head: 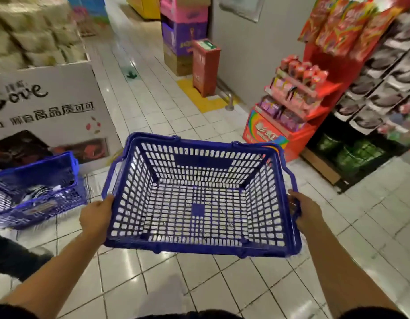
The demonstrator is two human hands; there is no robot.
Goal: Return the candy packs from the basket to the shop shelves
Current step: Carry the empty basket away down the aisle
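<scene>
I hold a blue plastic shopping basket in front of me above the white tiled floor; nothing lies inside it. My left hand grips its left rim and my right hand grips its right rim. A red candy display stand with pink and purple packs stands ahead on the right, with red packs hanging above it. A second blue basket sits on the floor at the left with dark and white packs in it.
Shop shelves with dark and green packs line the right side. A white promotional display stacked with pale packs stands at the left. A red box and stacked purple cartons stand by a grey pillar ahead. A dark trouser leg shows at lower left.
</scene>
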